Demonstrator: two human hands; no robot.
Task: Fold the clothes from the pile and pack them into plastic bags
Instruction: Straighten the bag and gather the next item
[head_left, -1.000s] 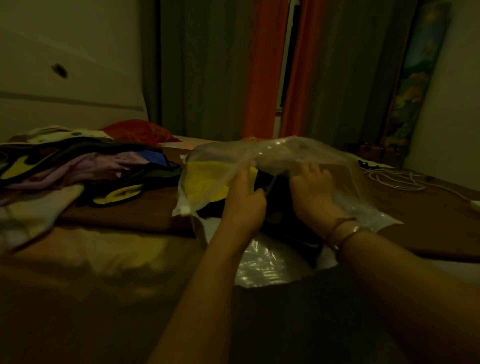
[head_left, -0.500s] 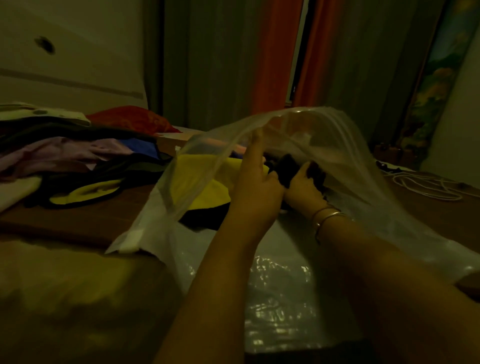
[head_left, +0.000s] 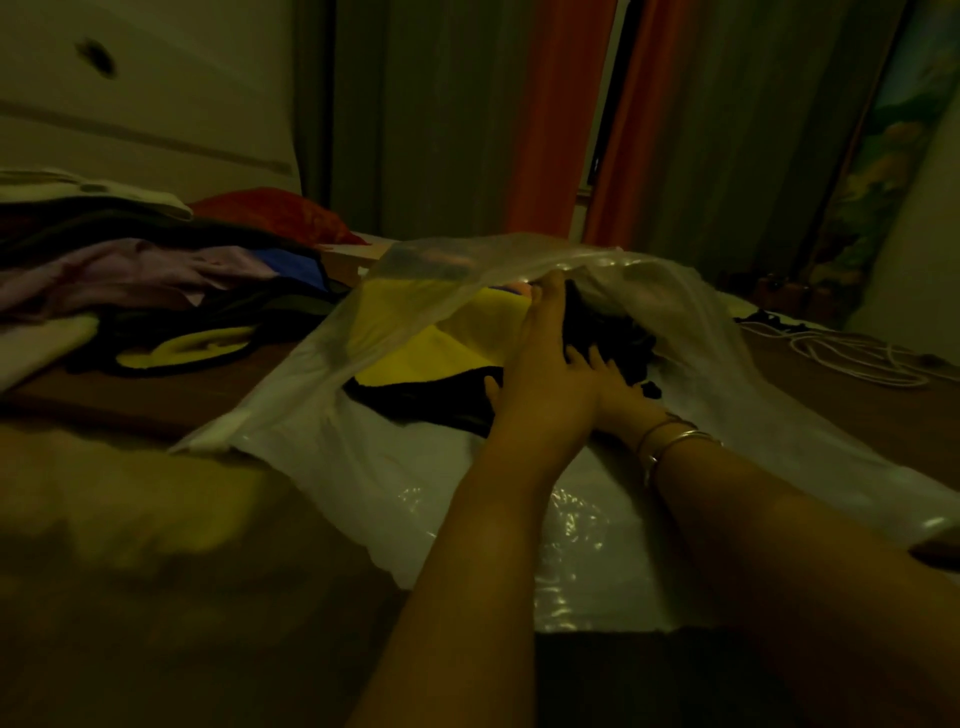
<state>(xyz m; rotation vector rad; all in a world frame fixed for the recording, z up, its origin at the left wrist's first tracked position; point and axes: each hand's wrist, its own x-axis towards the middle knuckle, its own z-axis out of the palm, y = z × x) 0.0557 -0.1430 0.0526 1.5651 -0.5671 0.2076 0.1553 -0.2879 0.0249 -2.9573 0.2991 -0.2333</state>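
Black-yellow garment (head_left: 415, 358) inside plastic bag (head_left: 322, 415), under left hand (head_left: 545, 374) fingers.

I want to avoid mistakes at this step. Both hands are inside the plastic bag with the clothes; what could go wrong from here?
1. The left hand presses and the right hand reaches into the dark garment; pushing it deeper may undo the folds of the yellow garment beside it.
2. The plastic bag looks thin and its upper layer is draped over the hands, so a hard push could possibly stretch or tear it.
3. The room is dim, so a crooked fold could pass unseen.
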